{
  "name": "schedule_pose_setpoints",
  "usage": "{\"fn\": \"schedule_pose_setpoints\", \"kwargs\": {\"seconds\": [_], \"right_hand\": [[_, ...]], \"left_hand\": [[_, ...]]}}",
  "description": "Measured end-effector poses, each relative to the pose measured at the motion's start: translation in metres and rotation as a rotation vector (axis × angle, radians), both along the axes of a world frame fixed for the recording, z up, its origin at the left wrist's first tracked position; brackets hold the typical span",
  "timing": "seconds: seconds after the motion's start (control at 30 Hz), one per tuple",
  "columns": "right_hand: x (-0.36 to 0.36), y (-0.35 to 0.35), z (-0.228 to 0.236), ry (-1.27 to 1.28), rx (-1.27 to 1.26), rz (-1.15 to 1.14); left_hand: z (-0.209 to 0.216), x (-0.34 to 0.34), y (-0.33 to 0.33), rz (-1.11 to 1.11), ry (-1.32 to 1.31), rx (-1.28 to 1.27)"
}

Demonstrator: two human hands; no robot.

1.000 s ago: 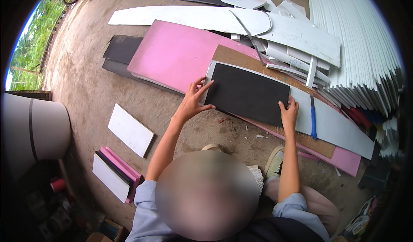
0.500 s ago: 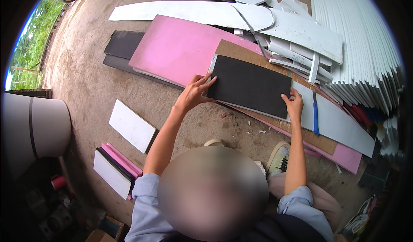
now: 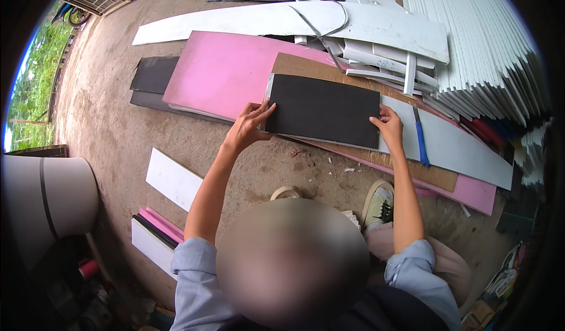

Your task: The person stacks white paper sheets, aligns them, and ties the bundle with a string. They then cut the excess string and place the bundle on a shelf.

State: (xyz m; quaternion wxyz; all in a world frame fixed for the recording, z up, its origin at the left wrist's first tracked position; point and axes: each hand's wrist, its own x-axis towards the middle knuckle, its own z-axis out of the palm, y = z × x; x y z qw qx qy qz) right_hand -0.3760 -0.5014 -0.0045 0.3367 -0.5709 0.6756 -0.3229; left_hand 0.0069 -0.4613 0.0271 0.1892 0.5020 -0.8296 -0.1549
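A black rectangular foam sheet [image 3: 322,111] lies across a white sheet [image 3: 465,138], over a brown board [image 3: 292,63]. A narrow pale strip of the layer beneath shows along its left end. My left hand [image 3: 249,125] grips that left end, with fingers on the edge and the thumb near the lower corner. At the opposite end, my right hand [image 3: 388,125] is closed on the edge, its thumb over the black surface. Just right of it, a blue-handled cutter-like tool [image 3: 422,139] rests on the white sheet.
Large pink sheets [image 3: 218,72] lie at the left of the pile. White offcuts [image 3: 376,60] are heaped behind, and a tall stack of white sheets [image 3: 471,36] stands far right. Cut pieces [image 3: 170,175] lie on the floor at left, near a big white roll [image 3: 65,195].
The whole view has shifted and turned slightly. Both hands stay at the two ends of the black foam sheet, with little visible movement against the pile.
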Motion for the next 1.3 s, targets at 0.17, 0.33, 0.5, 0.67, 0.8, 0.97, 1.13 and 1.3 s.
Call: {"fn": "schedule_pose_setpoints", "kwargs": {"seconds": [0.17,0.33,0.5,0.67,0.8,0.97,1.13,1.3], "right_hand": [[-0.006,-0.002,-0.005,-0.019,0.022,-0.013],[-0.007,0.001,-0.006,-0.073,0.015,0.029],[-0.007,0.001,-0.006,-0.056,0.003,0.029],[-0.011,0.002,-0.014,-0.044,-0.016,0.023],[-0.008,0.001,-0.005,0.071,-0.006,0.073],[-0.015,0.005,0.008,-0.003,0.136,0.167],[-0.014,0.015,0.009,0.040,0.119,0.125],[-0.011,0.018,0.005,-0.047,0.145,0.083]], "left_hand": [[-0.001,-0.004,-0.001,-0.010,0.006,-0.030],[-0.003,-0.003,-0.001,-0.018,0.020,-0.042],[-0.004,-0.004,0.000,-0.018,0.020,-0.076],[0.000,-0.010,0.000,-0.011,0.011,-0.068],[0.002,-0.012,0.003,-0.008,-0.024,-0.106],[0.006,-0.010,0.005,0.037,-0.051,0.000],[0.021,-0.022,0.007,0.081,-0.321,-0.064],[0.018,-0.020,0.010,0.055,-0.369,-0.093]]}}
